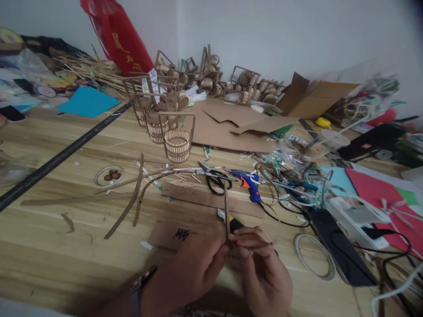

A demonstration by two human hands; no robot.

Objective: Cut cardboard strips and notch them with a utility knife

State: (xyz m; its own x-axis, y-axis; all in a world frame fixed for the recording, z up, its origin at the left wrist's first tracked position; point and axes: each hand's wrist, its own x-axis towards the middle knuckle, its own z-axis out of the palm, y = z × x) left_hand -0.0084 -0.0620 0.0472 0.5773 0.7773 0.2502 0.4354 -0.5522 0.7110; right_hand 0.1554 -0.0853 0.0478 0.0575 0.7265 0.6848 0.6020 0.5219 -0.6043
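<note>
Low in the middle of the view, my left hand (pixel 200 262) and my right hand (pixel 266 273) meet, both pinching the near end of a narrow brown cardboard strip (pixel 226 207). The strip points away from me; its end between my fingers is partly hidden. A thin brown end also shows past my right fingers. Under the hands lie a cardboard piece with black writing (pixel 180 233) and a black-and-yellow tool (pixel 235 223), partly covered. Black-handled scissors (pixel 215 180) and a blue glue gun (pixel 251 185) rest just beyond, near a flat cardboard strip (pixel 193 196).
Small slatted buckets with handles (pixel 177 145) stand farther back. Curved brown strips (pixel 132 202) and a ring with brown balls (pixel 112 175) lie left. At right are a tape ring (pixel 313 256), a black phone (pixel 340 246), a power strip (pixel 357 215) and cables.
</note>
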